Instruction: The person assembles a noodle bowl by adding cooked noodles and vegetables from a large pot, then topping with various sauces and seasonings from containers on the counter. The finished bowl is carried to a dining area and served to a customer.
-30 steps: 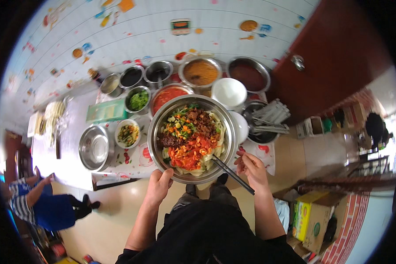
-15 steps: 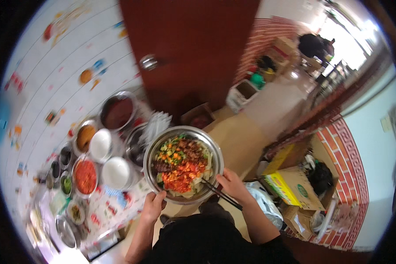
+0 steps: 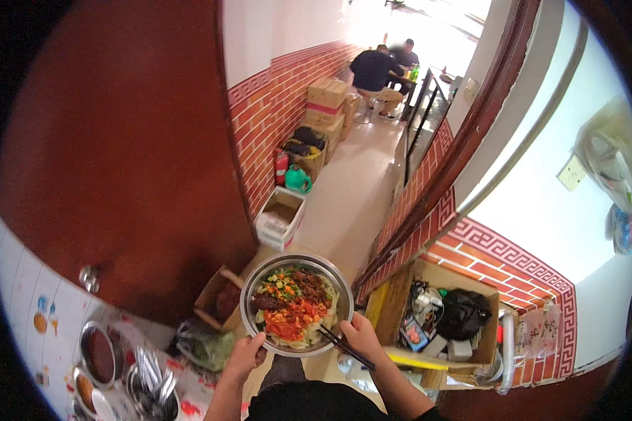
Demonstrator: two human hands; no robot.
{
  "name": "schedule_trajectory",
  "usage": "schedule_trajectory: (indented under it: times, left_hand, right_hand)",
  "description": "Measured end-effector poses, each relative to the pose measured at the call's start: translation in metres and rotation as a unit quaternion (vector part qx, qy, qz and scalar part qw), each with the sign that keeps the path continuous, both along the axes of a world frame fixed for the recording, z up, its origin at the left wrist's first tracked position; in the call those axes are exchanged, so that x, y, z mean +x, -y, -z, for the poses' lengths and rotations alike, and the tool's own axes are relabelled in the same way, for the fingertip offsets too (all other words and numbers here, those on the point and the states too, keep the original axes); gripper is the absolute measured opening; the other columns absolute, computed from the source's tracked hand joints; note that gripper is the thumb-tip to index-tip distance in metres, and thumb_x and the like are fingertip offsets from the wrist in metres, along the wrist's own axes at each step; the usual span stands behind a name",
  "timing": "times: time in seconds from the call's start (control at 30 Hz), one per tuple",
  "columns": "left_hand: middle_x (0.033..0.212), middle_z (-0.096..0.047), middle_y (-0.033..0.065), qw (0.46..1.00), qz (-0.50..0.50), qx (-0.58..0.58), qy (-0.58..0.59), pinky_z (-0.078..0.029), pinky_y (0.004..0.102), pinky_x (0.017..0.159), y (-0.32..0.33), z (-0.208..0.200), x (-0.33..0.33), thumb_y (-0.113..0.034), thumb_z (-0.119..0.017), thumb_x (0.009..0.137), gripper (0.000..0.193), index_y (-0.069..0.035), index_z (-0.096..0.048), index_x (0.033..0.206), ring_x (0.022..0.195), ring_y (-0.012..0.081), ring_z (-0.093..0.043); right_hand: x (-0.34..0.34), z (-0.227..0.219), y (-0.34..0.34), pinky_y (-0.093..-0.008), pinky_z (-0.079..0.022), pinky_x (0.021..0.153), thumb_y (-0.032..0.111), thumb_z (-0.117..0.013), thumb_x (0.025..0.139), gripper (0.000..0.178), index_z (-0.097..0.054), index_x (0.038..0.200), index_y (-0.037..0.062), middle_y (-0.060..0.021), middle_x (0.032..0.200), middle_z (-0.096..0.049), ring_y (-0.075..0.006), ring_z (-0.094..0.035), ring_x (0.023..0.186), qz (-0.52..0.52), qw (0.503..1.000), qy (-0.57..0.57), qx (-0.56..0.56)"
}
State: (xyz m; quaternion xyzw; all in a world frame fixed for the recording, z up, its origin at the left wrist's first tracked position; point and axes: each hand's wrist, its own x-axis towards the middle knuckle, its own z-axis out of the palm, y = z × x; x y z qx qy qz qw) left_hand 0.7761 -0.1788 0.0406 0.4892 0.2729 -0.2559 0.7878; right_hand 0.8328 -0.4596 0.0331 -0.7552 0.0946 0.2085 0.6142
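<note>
In front of my body I carry a wide metal bowl (image 3: pixel 246 298) of noodles (image 3: pixel 309 338) topped with red sauce, browned meat and diced vegetables. My left hand (image 3: pixel 246 355) grips its near-left rim, thumb on top. On the near-right rim my right hand (image 3: pixel 361 337) is closed, also keeping a pair of dark chopsticks (image 3: pixel 354 353) against the bowl. The chopstick tips rest in the noodles and the other ends point toward me. Fingers beneath the bowl are hidden.
A red-brown door (image 3: pixel 133 140) stands at the left, above a table with a sauce pot (image 3: pixel 100 356). Ahead, a corridor floor (image 3: pixel 340 182) runs past a white carton (image 3: pixel 279 224) and a green jug (image 3: pixel 298 179) to seated people (image 3: pixel 376 70). A filled cardboard box (image 3: pixel 495 330) is at right.
My view has swung right, from the table toward the corridor, and the table has slid to the lower left. Both hands still hold the bowl, with the chopsticks in the right.
</note>
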Motion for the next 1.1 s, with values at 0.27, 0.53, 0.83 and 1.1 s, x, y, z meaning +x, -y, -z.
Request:
schedule_trajectory:
  times: [0.27,0.53,0.83,1.1]
  left_hand:
    - [0.078,-0.059,0.0089,0.99,0.125,-0.03,0.065,-0.048,0.03,0.063,0.026,0.048,0.283,-0.033,-0.05,0.094,0.037,0.003,-0.054,0.1,0.069,0.0185,-0.058]
    - [0.113,-0.06,0.0058,0.975,0.114,-0.062,0.183,-0.048,0.0277,0.074,0.109,0.059,0.586,-0.022,-0.05,0.095,0.042,0.001,-0.046,0.13,0.088,0.0114,-0.06]
    - [0.109,-0.061,0.0052,0.983,0.073,-0.047,0.163,-0.048,0.0245,0.073,0.214,0.099,0.874,-0.012,-0.052,0.091,0.039,0.002,-0.048,0.127,0.084,0.0093,-0.06]
    - [0.114,-0.059,0.0078,0.976,0.046,-0.051,0.209,-0.049,0.0262,0.077,0.282,0.139,1.141,-0.009,-0.049,0.092,0.039,0.005,-0.047,0.128,0.093,0.012,-0.06]
  right_hand:
    - [0.208,0.022,0.058,-0.0308,-0.04,0.06,0.013,-0.048,0.087,0.015,-0.052,0.089,-0.0011,-0.0024,0.074,-0.05,-0.0133,-0.047,0.068,0.108,0.994,0.001,0.004]
    - [0.423,0.035,0.116,-0.0275,-0.043,0.057,0.011,-0.048,0.087,0.018,-0.055,0.096,-0.0027,-0.0025,0.076,-0.056,-0.009,-0.05,0.065,0.24,0.968,0.026,0.064]
    - [0.709,0.12,0.222,-0.0336,-0.046,0.066,0.017,-0.05,0.084,0.024,-0.054,0.094,-0.0044,-0.0091,0.076,-0.058,-0.0172,-0.054,0.069,0.212,0.976,0.029,-0.042]
    - [0.993,0.115,0.277,-0.0271,-0.045,0.05,0.012,-0.048,0.088,0.013,-0.05,0.084,-0.0003,-0.004,0.069,-0.056,-0.0102,-0.053,0.056,0.177,0.982,0.039,-0.06]
